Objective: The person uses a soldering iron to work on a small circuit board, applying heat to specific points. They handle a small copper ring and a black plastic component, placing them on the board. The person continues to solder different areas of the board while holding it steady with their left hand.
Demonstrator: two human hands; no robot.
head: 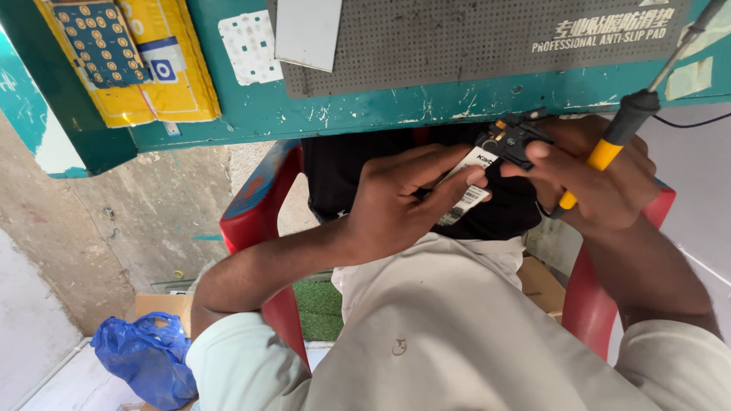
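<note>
Down in the lap, just below the edge of the teal table, both hands meet over a small black part with a white barcoded label. Seen from the left hand, the part sits at about two o'clock; that hand's fingers are closed onto the label end, pinching it so the piece stays steady, it seems. From the right hand, the part lies at about ten o'clock, and its thumb and fingertips clasp the black end, while a soldering iron with a yellow and black handle is tucked through the same hand, its shaft rising toward one o'clock, probably parked there to keep it away from the cloth. A grey perforated mat and yellow packets lie on the table. The person sits in a red chair, with a blue plastic bag at seven o'clock on the floor.
</note>
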